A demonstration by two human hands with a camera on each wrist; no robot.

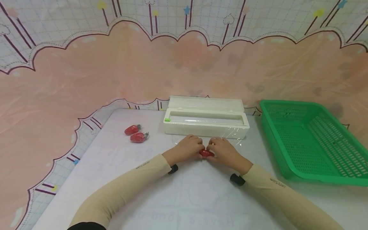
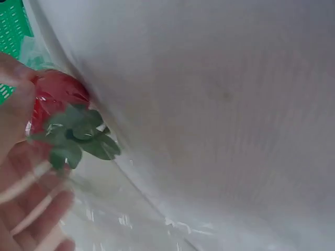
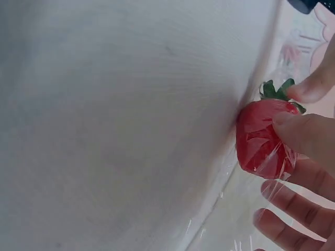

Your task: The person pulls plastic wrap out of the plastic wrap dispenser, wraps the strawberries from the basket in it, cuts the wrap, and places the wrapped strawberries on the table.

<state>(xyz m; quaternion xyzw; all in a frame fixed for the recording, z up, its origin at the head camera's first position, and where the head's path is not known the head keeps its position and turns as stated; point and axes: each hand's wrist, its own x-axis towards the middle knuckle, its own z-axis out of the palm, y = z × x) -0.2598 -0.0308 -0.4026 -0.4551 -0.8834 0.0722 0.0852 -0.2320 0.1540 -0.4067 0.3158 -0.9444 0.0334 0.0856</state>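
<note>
Both hands meet at a red strawberry (image 1: 206,153) with green leaves, low over the white tabletop. Clear plastic film covers it, creased and shiny in the right wrist view. My left hand (image 1: 187,149) pinches the strawberry at its leafy end. From the other side my right hand (image 1: 225,152) grips it, the thumb (image 3: 303,130) pressed on its red flesh through the film. Loose film trails beyond the fingers towards a white cling film box (image 1: 204,129), whose lid (image 1: 205,103) stands raised behind it.
Two more strawberries, one behind (image 1: 133,129) and one in front (image 1: 139,137), lie on the table left of the box and look shiny. A green plastic basket (image 1: 290,174) stands at the right. A patterned cloth (image 1: 184,67) hangs behind the table.
</note>
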